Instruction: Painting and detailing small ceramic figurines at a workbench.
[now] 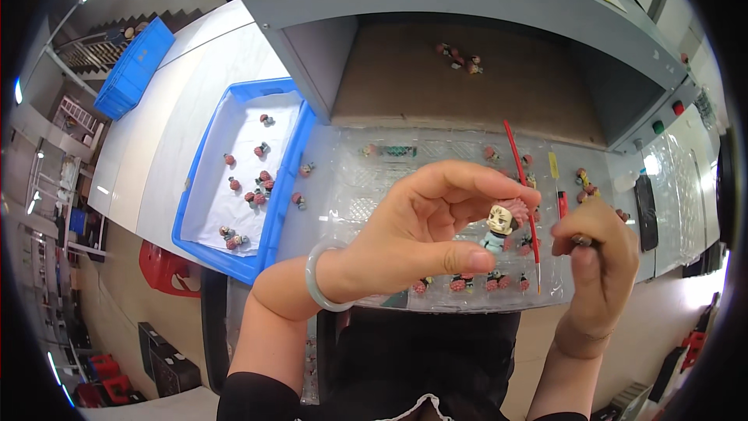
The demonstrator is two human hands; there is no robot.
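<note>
My left hand (421, 226) pinches a small figurine (500, 222) between thumb and fingertips. The figurine has spiky pink hair, a pale face and a light blue-green body, and it is upright above the plastic-covered table. To its right, my right hand (596, 253) is curled closed. A small greyish-brown end shows between its fingers; the rest is hidden, and I cannot make out what it is. A thin red paintbrush (511, 140) runs past my left fingertips, its tip toward me. More pink-haired figurines (497, 282) lie on the clear plastic sheet (335, 179) around and below my hands.
A blue tray (196, 187) lined with white paper holds several figurines on the left. Behind the sheet stands a grey open-fronted box (308, 62) with a few figurines inside. A blue crate (134, 70) sits far left. A black object (645, 210) lies at right.
</note>
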